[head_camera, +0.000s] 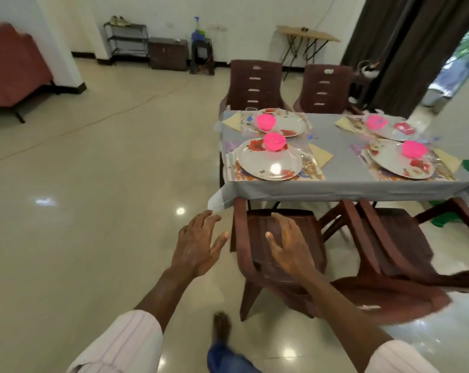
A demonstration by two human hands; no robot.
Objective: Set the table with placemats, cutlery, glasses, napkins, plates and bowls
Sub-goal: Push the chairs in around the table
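The table (335,189) with a grey cloth stands ahead, laid with several place settings. Each has a floral placemat (234,172), a white flowered plate (269,161), a pink bowl (274,141) and a yellow napkin (320,154). Cutlery (307,161) lies beside the near left plate. A clear glass (251,111) stands at the far left setting. My left hand (198,242) is held out with spread fingers, empty, above the floor left of a chair. My right hand (290,244) hovers open over the near left chair's seat (308,227), holding nothing.
Two brown plastic chairs (389,238) stand at the near side of the table, two more (256,84) at the far side. Glossy tiled floor (93,197) spreads to the left. A shoe rack (127,40), a cabinet, a folding table and dark curtains (405,49) line the back.
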